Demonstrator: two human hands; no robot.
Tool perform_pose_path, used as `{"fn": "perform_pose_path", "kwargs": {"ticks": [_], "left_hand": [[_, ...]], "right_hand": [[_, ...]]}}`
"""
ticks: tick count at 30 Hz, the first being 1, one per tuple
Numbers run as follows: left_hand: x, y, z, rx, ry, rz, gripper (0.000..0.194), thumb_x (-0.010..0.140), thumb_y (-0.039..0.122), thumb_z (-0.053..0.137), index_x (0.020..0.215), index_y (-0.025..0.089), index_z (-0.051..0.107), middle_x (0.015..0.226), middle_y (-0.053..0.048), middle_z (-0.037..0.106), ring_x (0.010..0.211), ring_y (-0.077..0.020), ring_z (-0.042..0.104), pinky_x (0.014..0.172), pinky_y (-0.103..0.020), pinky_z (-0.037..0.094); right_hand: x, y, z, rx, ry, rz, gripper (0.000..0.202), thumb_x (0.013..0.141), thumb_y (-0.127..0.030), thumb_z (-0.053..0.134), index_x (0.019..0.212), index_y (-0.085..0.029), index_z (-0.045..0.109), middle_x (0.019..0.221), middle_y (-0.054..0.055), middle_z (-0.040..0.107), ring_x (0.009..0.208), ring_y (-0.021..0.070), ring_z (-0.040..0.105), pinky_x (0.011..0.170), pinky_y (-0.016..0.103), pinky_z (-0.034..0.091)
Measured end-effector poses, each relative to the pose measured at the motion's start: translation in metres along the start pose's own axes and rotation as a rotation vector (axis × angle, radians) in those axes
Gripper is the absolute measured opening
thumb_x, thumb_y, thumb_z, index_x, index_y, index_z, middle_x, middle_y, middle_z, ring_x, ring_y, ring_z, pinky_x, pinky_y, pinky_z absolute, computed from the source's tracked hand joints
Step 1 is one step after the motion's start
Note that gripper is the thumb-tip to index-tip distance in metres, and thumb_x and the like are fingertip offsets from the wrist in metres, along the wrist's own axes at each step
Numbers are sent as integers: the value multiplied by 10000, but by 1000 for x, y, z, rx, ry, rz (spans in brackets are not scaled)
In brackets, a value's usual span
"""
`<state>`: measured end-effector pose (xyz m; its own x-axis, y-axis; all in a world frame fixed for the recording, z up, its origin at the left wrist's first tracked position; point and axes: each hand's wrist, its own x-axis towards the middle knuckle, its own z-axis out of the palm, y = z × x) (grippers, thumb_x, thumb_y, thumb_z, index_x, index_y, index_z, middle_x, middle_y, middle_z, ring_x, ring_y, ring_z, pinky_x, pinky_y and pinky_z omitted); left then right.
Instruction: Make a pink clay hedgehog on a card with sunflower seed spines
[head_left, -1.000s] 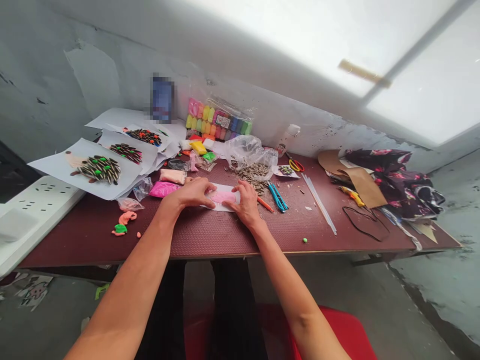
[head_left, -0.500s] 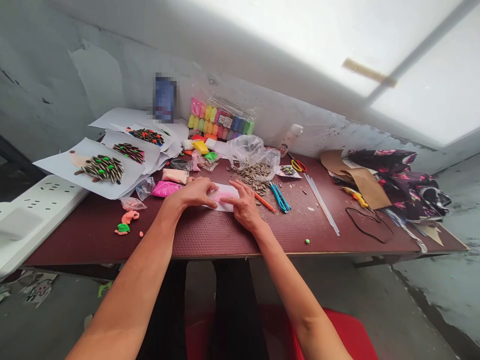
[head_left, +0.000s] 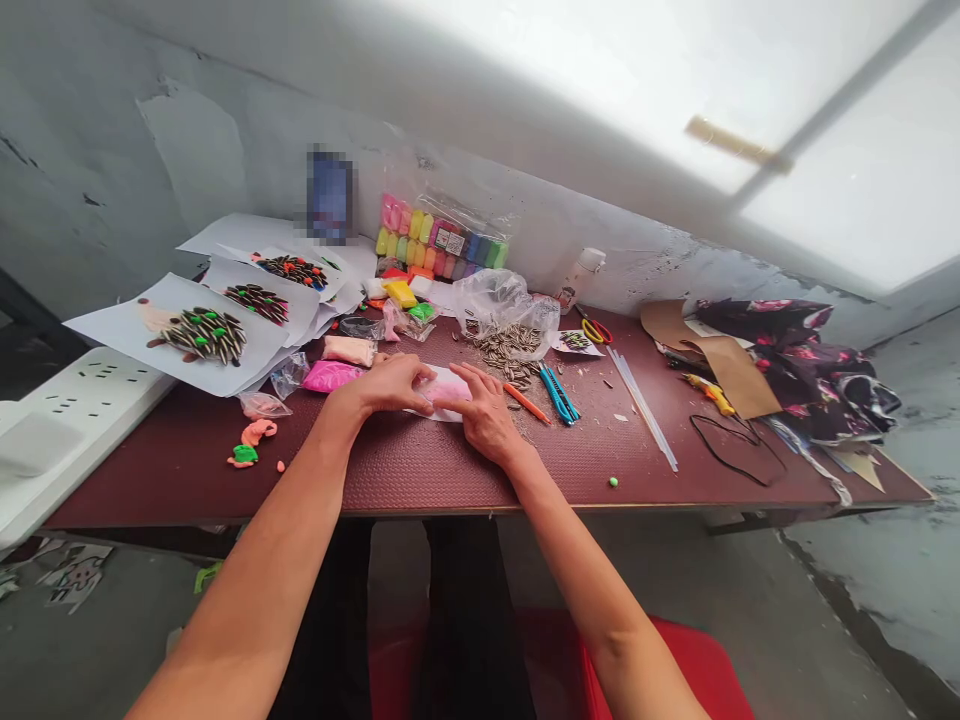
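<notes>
A small white paper (head_left: 444,412) with a flat pink patch (head_left: 450,388) on it lies near the front middle of the table. My left hand (head_left: 394,385) rests at its left side, thumb and fingers apart in a curve. From the right, my right hand (head_left: 486,405) lies over the paper's edge with its fingers spread and its thumb by the pink patch. Beside my left hand are a bright pink clay pack (head_left: 330,376) and a pale one (head_left: 349,350). Sunflower seeds (head_left: 510,345) lie behind my right hand, next to an orange pen (head_left: 529,404) and a blue cutter (head_left: 559,396).
Seed-covered hedgehog pictures (head_left: 202,335) lie at the left above a white power strip (head_left: 82,420). Scissors (head_left: 596,330), clear sticks (head_left: 643,410), a yellow glue gun (head_left: 711,394) and dark floral cloth (head_left: 810,370) are at the right. Packs of coloured clay (head_left: 442,240) lean on the wall.
My right hand has shifted slightly left along the paper, and its index finger has moved up off the pink patch. My left hand is nearly still.
</notes>
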<state>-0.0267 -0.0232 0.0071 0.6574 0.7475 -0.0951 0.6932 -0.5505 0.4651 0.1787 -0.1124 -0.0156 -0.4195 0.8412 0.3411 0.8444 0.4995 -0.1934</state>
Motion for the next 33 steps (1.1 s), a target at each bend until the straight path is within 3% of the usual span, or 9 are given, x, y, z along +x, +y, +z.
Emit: {"fn": "perform_pose_path", "kwargs": {"ticks": [6,11,16,22,28,33], "left_hand": [[1,-1,1,-8,-10,-4,577,641,544,715,1118,220,732,1002,-45,689,993,-275,588,853,-327,396],[2,-4,3,-35,-2,-26,649,619,527,736,1188,215,715,1067,-54,709,1034,-281,607,884,-318,413],[2,-5,4,-15,14,-41,686,615,551,733,1214,219,716,1052,-59,714,1002,-289,616,880,-332,421],[1,-4,3,0,17,-34,699,620,541,732,1237,214,713,1050,-66,705,974,-288,616,884,-344,422],[1,-1,4,41,55,-30,648,663,554,708,1217,219,730,1040,-75,701,1007,-301,610,926,-364,410],[2,4,3,29,139,-17,541,759,453,623,1229,207,732,1046,-91,715,973,-277,620,915,-372,421]], "right_hand": [[0,3,2,46,25,7,437,923,-57,505,1089,-355,778,1530,21,483,1419,244,397,1129,469,347],[-8,8,-1,90,144,121,452,863,-5,480,1023,-300,783,1476,40,528,1368,235,453,1126,468,359],[-15,8,-6,118,198,217,374,852,-59,500,1057,-245,752,1425,100,553,1338,248,479,1130,477,360],[-16,10,-6,166,234,246,382,788,-3,447,900,-230,734,1379,81,586,1329,237,495,1140,480,348],[-15,14,-4,245,242,280,119,889,-235,635,967,-205,719,1353,133,596,1293,255,525,1115,460,375],[-2,30,-7,261,123,306,223,894,-399,684,1021,-219,717,1340,130,597,1276,265,539,1093,463,401]]}}
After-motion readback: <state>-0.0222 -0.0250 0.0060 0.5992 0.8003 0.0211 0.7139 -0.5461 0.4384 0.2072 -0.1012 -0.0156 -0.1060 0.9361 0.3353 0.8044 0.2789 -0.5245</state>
